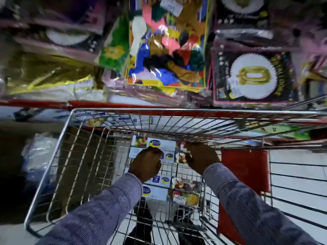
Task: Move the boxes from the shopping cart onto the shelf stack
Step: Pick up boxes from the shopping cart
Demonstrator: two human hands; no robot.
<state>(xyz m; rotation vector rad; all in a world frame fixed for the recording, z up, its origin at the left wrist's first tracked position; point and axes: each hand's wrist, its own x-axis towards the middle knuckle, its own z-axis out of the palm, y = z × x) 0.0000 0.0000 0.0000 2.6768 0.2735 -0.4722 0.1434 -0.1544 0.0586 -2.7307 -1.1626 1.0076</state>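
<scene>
Wide-angle view, strongly curved toward the edges; the shopping cart [106, 110] rim is bowed. The lower left is left in deep shadow, while the pale floor at right is brightly lit. Glare is seen on the plastic-wrapped packets [166, 50] above. The upper corners are smeared by blur; the sleeves [99, 209] are rendered softly.

Both arms wear long blue-grey sleeves [99, 207] with fine stripes, buttoned cuffs.
</scene>
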